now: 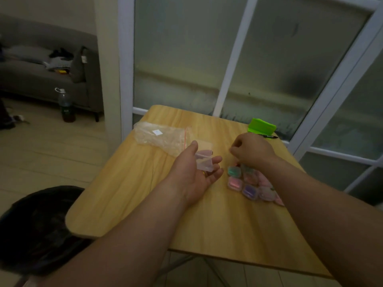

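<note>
My left hand (196,172) lies palm up over the wooden table (128,204), with a small clear plastic case (204,161) resting open on its fingers. The thumb is straight beside the case. My right hand (251,150) hovers to the right of it with curled fingers, thumb and fingertips pinched together; whether they hold anything is too small to tell. Just below the right hand lies a cluster of several small cases (248,183) in pink, purple and teal.
A crumpled clear zip bag (161,135) with a red seal lies at the table's far left. A green folded object (262,126) and a black pen (269,137) sit at the far right corner. Glass door panels stand behind; a dark bag (41,224) lies on the floor at left.
</note>
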{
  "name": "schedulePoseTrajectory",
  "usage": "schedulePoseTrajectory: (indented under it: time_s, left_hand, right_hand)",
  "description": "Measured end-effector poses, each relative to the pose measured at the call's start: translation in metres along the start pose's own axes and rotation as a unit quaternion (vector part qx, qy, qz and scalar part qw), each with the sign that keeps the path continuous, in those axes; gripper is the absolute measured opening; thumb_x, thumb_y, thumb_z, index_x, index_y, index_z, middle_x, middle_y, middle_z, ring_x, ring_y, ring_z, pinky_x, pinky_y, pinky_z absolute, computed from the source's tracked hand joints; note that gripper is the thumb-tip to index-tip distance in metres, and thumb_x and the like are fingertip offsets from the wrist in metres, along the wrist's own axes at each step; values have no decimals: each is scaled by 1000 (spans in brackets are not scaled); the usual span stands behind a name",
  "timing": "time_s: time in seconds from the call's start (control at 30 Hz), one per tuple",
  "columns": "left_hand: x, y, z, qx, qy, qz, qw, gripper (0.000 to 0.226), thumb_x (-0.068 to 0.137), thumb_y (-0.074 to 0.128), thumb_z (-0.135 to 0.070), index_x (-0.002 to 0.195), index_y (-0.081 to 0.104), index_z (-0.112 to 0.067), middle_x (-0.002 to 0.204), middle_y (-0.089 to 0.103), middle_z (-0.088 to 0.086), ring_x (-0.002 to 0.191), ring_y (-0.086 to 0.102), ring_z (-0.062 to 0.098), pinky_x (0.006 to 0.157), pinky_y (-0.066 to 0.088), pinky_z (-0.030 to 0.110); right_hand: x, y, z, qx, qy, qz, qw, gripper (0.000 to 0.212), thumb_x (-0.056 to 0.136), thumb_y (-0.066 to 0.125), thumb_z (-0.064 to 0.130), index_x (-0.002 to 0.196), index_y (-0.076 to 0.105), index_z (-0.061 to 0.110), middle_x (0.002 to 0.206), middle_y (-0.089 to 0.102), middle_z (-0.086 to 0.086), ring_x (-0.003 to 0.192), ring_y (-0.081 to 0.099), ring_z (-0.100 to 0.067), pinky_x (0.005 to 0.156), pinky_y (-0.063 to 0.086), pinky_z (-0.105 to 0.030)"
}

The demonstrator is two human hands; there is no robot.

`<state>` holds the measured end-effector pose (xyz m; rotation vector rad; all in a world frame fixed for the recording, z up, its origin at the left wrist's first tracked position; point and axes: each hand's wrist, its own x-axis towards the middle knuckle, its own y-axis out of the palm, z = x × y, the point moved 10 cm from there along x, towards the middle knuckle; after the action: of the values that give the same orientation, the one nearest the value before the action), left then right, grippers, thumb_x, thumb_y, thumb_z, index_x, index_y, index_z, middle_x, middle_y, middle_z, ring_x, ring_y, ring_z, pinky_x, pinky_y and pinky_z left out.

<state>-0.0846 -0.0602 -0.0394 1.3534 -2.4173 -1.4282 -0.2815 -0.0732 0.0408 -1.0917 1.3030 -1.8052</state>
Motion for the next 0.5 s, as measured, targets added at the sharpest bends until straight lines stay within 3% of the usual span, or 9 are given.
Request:
schedulePoseTrajectory:
  time_s: [0.07,0.17,0.3,0.4,0.5]
  left_hand:
    - [0,-1,1,-9,-5,1,1000,54,108,45,-52,132,56,-5,114,69,25,87,62,27,68,60,37]
    - [0,1,0,-25,-4,18,1000,53,109,44,-51,132,59,-6,121,67,25,99,65,28,73,61,39]
    - [-5,10,1,-48,-12,62,997,52,110,40,-49,132,61,-7,117,76,20,112,73,29,91,61,43]
    - [-11,14,4,-36,-27,82,996,58,111,36,-50,134,62,-4,122,75,19,113,74,29,94,61,41]
    - [-10,14,4,-36,-26,80,996,60,110,36,-51,134,63,-3,128,72,14,117,70,24,102,55,41]
  right_hand:
    - [-14,-23,22,101,-36,-43,993,8,94,74,31,92,76,24,85,75,9,69,70,-9,58,47,-25]
    - [-49,-48,70,178,-135,-62,973,6,93,78,32,94,76,27,85,73,14,77,67,-2,67,51,-25]
    - [-79,-42,107,115,-201,-18,973,11,93,76,43,97,76,32,87,66,15,83,63,-3,73,53,-32]
    - [-81,-33,110,68,-206,13,976,15,94,73,44,102,79,32,91,58,12,85,59,-7,76,54,-37]
    - [-81,-34,109,69,-217,29,973,19,95,71,44,107,81,32,92,58,11,85,58,-5,75,50,-33]
